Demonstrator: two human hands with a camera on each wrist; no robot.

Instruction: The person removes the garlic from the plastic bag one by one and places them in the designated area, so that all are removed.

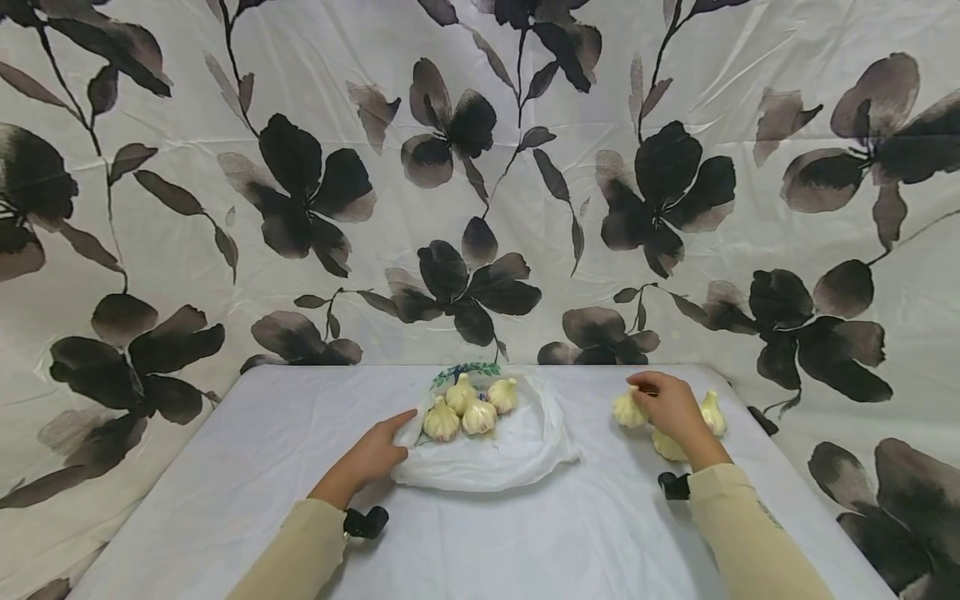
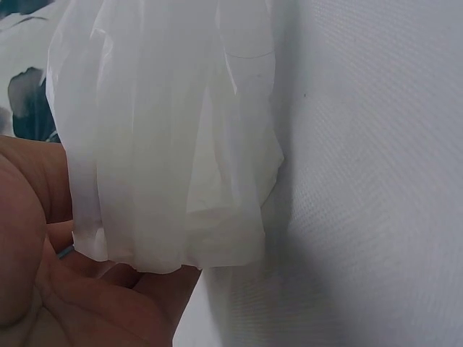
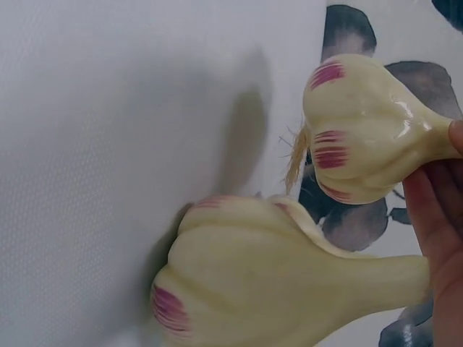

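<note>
My right hand (image 1: 670, 410) pinches a garlic bulb (image 3: 365, 130) by its stem, at the right of the table. The bulb is cream with purple streaks and hangs with its root tuft outward, clear of the cloth in the right wrist view. Close beneath it lies another garlic bulb (image 3: 246, 271). At the left rim of a white plastic bag (image 1: 487, 477), my left hand (image 1: 373, 454) holds the edge. In the left wrist view the pleated bag side (image 2: 159, 144) hides most of its fingertips. Several garlic bulbs (image 1: 478, 415) sit together in the bag.
Beside my right wrist, one garlic bulb (image 1: 714, 413) stands at the table's right side. White cloth covers the table (image 1: 480, 550). Behind its far edge hangs a floral sheet (image 1: 570, 167). Each wrist carries a black camera, one at the left wrist (image 1: 366, 522).
</note>
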